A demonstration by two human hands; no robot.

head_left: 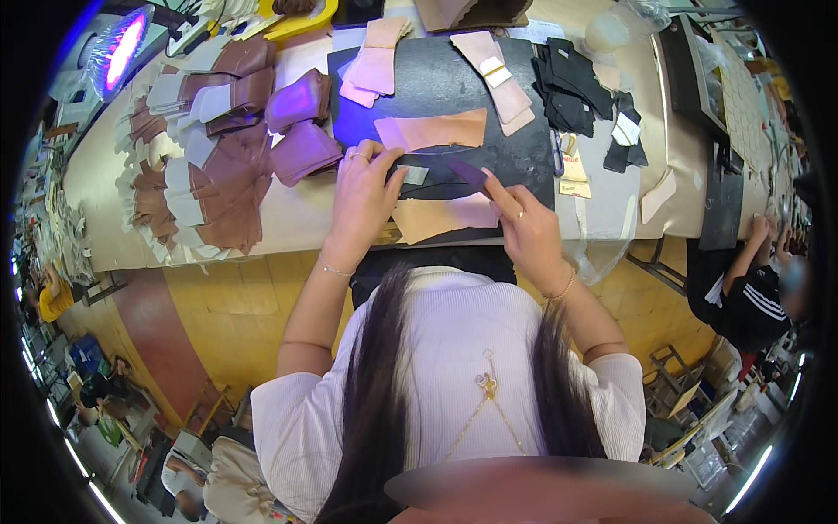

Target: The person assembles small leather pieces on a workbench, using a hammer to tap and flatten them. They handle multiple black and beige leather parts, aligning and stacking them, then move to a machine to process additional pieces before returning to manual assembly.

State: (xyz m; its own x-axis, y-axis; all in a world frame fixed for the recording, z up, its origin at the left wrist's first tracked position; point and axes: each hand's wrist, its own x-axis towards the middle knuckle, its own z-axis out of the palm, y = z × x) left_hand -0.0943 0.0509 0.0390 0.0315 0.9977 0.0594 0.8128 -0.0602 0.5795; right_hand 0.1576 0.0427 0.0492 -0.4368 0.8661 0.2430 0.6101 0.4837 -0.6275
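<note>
Over a black work mat (524, 79), my left hand (365, 179) is curled, thumb and fingertips together at the edge of a small grey patch (415, 175). What it pinches is too dark against the mat to make out. My right hand (527, 220) grips a flat, dark purplish piece (468, 174) with a narrow end, pointing toward my left hand. Whether that piece is a tool or leather I cannot tell. A tan leather piece (445, 217) lies between my wrists at the near side. Another tan leather piece (432, 130) lies just beyond my hands.
Brown leather pieces with pale ends (236, 188) lie fanned at left, beside brown stacks (305, 153). Pink-beige pieces (375, 57) rest on the mat's far side. Black pieces (569, 87), scissors (559, 155) and a yellow card (574, 175) lie right. A lamp (122, 54) glows far left.
</note>
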